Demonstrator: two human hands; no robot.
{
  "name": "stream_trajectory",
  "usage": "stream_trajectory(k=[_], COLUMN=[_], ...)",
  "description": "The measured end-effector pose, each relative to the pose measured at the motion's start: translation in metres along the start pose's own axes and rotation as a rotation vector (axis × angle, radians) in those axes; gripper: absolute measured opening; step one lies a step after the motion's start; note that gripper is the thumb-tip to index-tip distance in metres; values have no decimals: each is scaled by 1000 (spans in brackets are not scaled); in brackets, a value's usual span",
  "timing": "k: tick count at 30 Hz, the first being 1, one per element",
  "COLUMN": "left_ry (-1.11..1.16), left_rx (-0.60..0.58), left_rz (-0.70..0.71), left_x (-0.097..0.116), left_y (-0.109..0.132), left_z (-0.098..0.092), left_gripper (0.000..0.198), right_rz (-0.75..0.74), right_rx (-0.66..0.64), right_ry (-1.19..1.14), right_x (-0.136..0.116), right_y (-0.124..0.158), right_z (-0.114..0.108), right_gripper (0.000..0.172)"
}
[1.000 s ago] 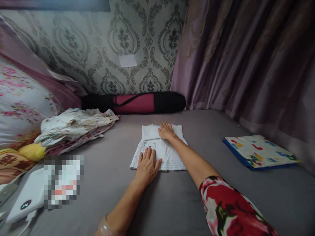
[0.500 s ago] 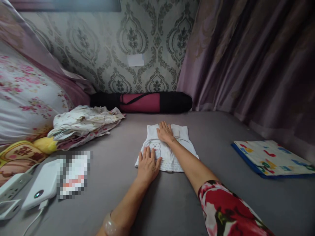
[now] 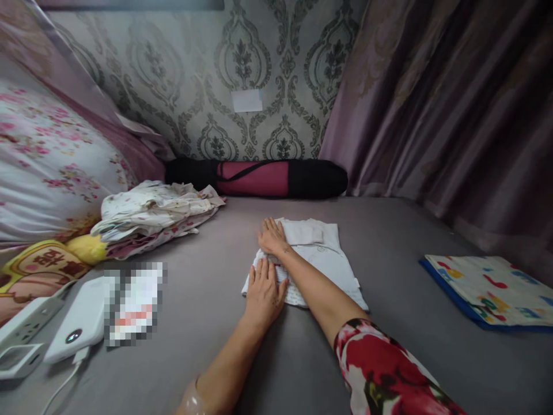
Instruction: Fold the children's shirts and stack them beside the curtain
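A white children's shirt (image 3: 325,271) with printed line drawings and text lies on the grey sheet, its far part folded over toward me. My left hand (image 3: 264,293) rests flat on the near left corner, fingers together and stretched out. Just beyond it, my right hand (image 3: 272,237) presses flat on the far left part of the shirt, fingers extended. The right forearm crosses over the shirt and hides part of its middle. Neither hand grips anything.
A black and maroon roll bag (image 3: 253,178) lies along the wall. To the left are a pile of folded cloth (image 3: 151,216), a floral pillow (image 3: 47,167), a white power bank (image 3: 82,317) and a power strip (image 3: 32,325). A colourful folded mat (image 3: 492,288) lies right.
My right hand has slid left across the shirt's folded far part. The shirt's right side now lies more spread out. My left hand stays on the near left corner.
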State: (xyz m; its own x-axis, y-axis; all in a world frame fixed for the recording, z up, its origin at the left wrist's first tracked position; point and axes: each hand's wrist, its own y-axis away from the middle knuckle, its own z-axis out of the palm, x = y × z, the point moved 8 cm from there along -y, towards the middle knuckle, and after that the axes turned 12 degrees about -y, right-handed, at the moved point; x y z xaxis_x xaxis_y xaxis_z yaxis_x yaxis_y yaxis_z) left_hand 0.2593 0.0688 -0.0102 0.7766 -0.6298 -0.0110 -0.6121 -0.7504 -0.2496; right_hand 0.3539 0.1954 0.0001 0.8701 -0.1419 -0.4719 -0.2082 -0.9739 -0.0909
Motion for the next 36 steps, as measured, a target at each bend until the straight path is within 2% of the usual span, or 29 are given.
stream_trajectory(k=[3,6,9,12,15,19,22,24,27,30,32,36], left_ry=[3,12,8,12,24,44,86,115,117,86,40,-64], left_rx=[5,19,43,84,106,80,77,79,97,104,112,130], left_rz=[26,32,37,59,93,109,156,177,174,181,144,-51], left_x=[1,0,-3,-5,-5,-5,-5,-7,-11,-10,-10,-20], left_y=[0,0,-2,-3,-3,-5,-6,-7,-7,-5,-5,-3], left_z=[3,5,2,-3,-7,-8,-11,-11,-10,-9,-11,-22], left_gripper=[57,56,52,46,43,39,45,42,36,32,30,35], right_rz=[24,11,0,10,2,-73,-91,-98,-46,45,30,-82], right_rx=[2,24,12,-55,-63,-61,-68,-53,-27,-68,-129,-267], right_ry=[-23,-36,-65,-156,-259,-272,-266,-244,-190,-171,-175,-246], right_x=[-5,-4,-2,2,5,2,2,3,10,18,13,-9], right_y=[-2,-1,-1,-2,8,44,79,101,131,164,187,234], right_z=[12,14,9,4,-4,-11,-17,-25,-35,-33,-28,-29], right_gripper=[60,59,60,61,63,62,59,60,63,67,67,65])
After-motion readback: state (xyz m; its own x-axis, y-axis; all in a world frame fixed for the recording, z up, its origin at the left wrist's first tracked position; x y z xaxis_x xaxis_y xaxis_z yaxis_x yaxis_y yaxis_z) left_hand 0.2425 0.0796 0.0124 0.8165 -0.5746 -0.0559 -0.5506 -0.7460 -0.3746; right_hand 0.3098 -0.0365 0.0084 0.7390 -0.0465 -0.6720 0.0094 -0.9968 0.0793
